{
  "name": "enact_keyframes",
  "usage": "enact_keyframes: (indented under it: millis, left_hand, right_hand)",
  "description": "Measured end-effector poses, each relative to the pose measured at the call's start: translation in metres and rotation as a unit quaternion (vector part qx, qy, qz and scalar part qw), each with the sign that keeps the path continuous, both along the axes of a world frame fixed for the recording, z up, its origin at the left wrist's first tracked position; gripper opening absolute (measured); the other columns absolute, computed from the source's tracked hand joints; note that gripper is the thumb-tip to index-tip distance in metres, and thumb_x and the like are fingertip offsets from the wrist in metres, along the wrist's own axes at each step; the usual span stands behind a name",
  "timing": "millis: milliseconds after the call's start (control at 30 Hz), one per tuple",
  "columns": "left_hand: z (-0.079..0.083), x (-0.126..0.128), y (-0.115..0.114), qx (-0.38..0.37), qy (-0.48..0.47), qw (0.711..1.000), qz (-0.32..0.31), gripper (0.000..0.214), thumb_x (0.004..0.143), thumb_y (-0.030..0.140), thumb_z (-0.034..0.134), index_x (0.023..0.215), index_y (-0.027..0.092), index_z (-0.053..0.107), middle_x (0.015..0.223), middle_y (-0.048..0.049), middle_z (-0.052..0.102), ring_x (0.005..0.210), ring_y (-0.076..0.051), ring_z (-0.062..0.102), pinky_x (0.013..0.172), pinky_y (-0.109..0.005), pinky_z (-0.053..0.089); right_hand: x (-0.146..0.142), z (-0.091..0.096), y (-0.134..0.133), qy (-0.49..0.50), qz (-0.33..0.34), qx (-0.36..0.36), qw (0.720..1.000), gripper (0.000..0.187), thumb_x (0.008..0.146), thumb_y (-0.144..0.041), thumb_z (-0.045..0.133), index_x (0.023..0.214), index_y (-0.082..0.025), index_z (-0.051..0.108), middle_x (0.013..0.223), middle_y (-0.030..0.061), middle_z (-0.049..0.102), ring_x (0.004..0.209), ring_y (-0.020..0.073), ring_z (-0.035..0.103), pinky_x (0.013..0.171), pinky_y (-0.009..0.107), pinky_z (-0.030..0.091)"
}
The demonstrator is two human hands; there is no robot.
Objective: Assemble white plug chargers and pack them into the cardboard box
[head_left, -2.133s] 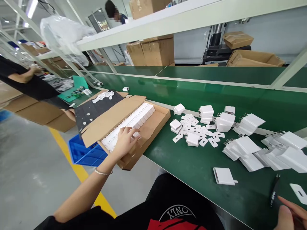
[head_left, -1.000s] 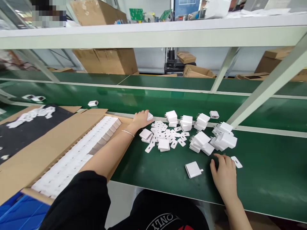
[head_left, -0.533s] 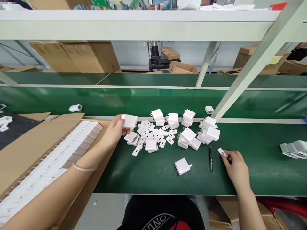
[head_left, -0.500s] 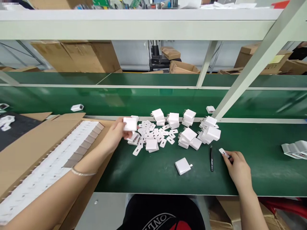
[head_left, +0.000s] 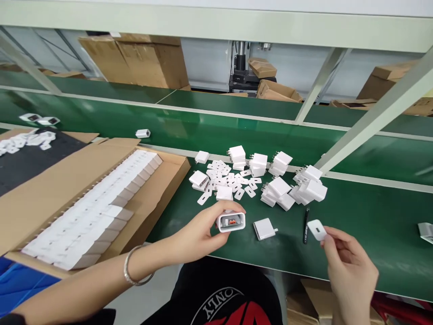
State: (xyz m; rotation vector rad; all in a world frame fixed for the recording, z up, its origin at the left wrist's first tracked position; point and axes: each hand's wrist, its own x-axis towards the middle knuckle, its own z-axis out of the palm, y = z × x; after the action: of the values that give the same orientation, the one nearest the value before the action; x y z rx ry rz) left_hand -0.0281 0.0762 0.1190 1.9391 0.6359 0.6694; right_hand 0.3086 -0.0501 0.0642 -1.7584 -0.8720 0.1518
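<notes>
My left hand [head_left: 206,230] grips a white charger housing [head_left: 221,223] whose open end faces me and shows a small orange part inside. Pinched between the thumb and fingers of my right hand [head_left: 348,262] is a white cover plate [head_left: 317,229] with one dark slot. Between the hands, a white charger [head_left: 264,229] with a small tab sticking out lies on the green bench. Black tweezers [head_left: 306,225] lie just left of the cover plate. Behind them are a heap of loose cover plates [head_left: 233,180] and several stacked white chargers [head_left: 277,192] with metal prongs.
At left stands an open cardboard box [head_left: 176,174] with rows of white chargers [head_left: 101,216]. Past it, a black mat [head_left: 67,146] carries more white pieces. A slanting metal post [head_left: 375,113] meets the bench at the right back. Another white housing [head_left: 425,231] sits at the right edge.
My left hand has brought the charger housing from the heap toward me and turned its open end to face me. My right hand has raised the cover plate slightly. The view has shifted left and down.
</notes>
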Motion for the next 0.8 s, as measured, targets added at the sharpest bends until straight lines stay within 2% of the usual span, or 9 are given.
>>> enact_keyframes:
  millis: [133,200,300,400,467,567,667,800]
  left_hand:
    - [0.001,0.004,-0.01,0.029,-0.011,0.999,-0.013,0.056,0.084,-0.002,0.049,0.132,0.026,0.054,0.136,-0.0087,0.068,0.114,-0.021,0.069,0.085,-0.029,0.056]
    - [0.0,0.005,-0.014,0.037,-0.013,0.999,-0.01,0.052,0.085,-0.001,0.049,0.13,0.025,0.054,0.132,-0.0082,0.068,0.11,-0.02,0.068,0.088,-0.03,0.055]
    - [-0.004,0.006,-0.02,0.035,-0.006,0.999,-0.006,0.046,0.088,0.007,0.058,0.131,0.024,0.052,0.127,-0.0094,0.067,0.105,-0.022,0.066,0.088,-0.034,0.055]
    - [-0.011,0.008,-0.025,0.043,-0.017,0.999,-0.024,0.044,0.095,0.027,0.065,0.136,0.021,0.051,0.127,-0.0127,0.065,0.105,-0.025,0.064,0.091,-0.04,0.055]
    - [-0.016,0.012,-0.028,0.064,-0.039,0.997,-0.028,0.042,0.102,0.039,0.061,0.138,0.02,0.051,0.127,-0.0146,0.064,0.108,-0.027,0.063,0.094,-0.043,0.054]
    - [-0.024,0.02,-0.03,0.084,-0.061,0.995,-0.015,0.04,0.112,0.049,0.046,0.137,0.019,0.052,0.126,-0.0155,0.065,0.108,-0.027,0.063,0.095,-0.044,0.053]
    - [-0.03,0.028,-0.029,0.106,-0.07,0.992,0.008,0.035,0.116,0.044,0.036,0.134,0.02,0.053,0.125,-0.0143,0.067,0.107,-0.026,0.064,0.094,-0.042,0.053]
    - [-0.035,0.036,-0.031,0.128,-0.104,0.986,0.034,0.029,0.117,0.037,0.036,0.138,0.023,0.051,0.128,-0.0123,0.067,0.111,-0.024,0.066,0.098,-0.042,0.054]
  right_hand:
    - [-0.048,0.027,-0.004,-0.004,0.124,0.077,0.989,0.012,0.093,-0.033,0.081,0.098,-0.022,0.08,0.102,0.0069,0.074,0.087,0.018,0.069,0.074,0.027,0.058]
    - [-0.062,0.035,-0.001,0.023,0.179,0.083,0.98,0.006,0.095,-0.029,0.081,0.098,-0.024,0.08,0.104,0.0064,0.073,0.09,0.0176,0.07,0.072,0.024,0.057]
    - [-0.084,0.042,0.011,0.034,0.285,0.053,0.956,0.008,0.099,-0.028,0.077,0.097,-0.024,0.083,0.102,0.0076,0.073,0.086,0.0179,0.07,0.066,0.024,0.056]
    - [-0.107,0.044,0.025,0.033,0.364,0.032,0.93,0.015,0.103,-0.029,0.072,0.104,-0.026,0.086,0.099,0.0075,0.074,0.082,0.0176,0.071,0.064,0.025,0.056]
    - [-0.117,0.043,0.03,0.039,0.384,0.03,0.922,0.017,0.104,-0.029,0.07,0.11,-0.028,0.086,0.1,0.0066,0.074,0.084,0.0178,0.072,0.067,0.025,0.057]
    - [-0.124,0.041,0.03,0.033,0.379,0.03,0.924,0.019,0.105,-0.027,0.07,0.114,-0.03,0.086,0.103,0.0059,0.073,0.088,0.0177,0.072,0.071,0.026,0.057]
    - [-0.125,0.038,0.028,0.003,0.361,0.043,0.931,0.02,0.105,-0.024,0.069,0.115,-0.03,0.085,0.104,0.0057,0.071,0.089,0.0166,0.07,0.071,0.026,0.055]
    - [-0.125,0.028,0.03,-0.007,0.347,0.05,0.937,0.013,0.104,-0.028,0.07,0.114,-0.028,0.08,0.104,0.005,0.061,0.084,0.0144,0.063,0.07,0.025,0.055]
